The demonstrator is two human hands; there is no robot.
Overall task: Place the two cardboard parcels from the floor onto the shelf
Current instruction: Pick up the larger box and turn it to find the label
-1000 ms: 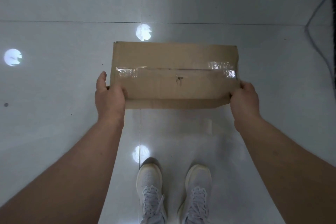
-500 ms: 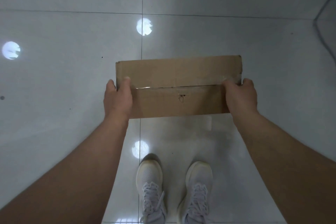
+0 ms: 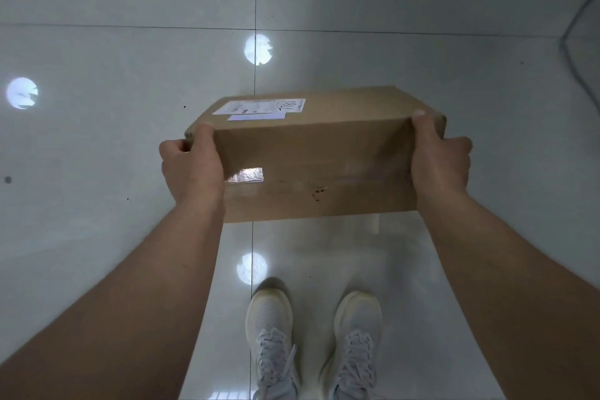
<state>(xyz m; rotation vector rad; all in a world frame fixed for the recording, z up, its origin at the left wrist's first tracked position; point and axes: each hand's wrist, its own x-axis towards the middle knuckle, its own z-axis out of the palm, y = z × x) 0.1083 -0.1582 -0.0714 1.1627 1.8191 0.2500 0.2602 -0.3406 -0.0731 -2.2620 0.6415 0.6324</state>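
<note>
A brown cardboard parcel (image 3: 319,156) hangs in the air in front of me, held at both ends above the floor. Its top face carries a white shipping label (image 3: 259,106) near the far left corner, and clear tape runs along the side facing me. My left hand (image 3: 191,166) grips the parcel's left end, thumb on top. My right hand (image 3: 441,156) clamps the right end the same way. A second parcel and a shelf are not in view.
Glossy grey floor tiles (image 3: 97,156) fill the view, with round ceiling-light reflections on them. My two white sneakers (image 3: 311,344) stand below the parcel. A dark cable (image 3: 574,52) runs along the floor at the far right.
The parcel has risen off the floor toward me and rolled, so the taped face now points at me and the labelled face is on top. Both hands stayed on its ends.
</note>
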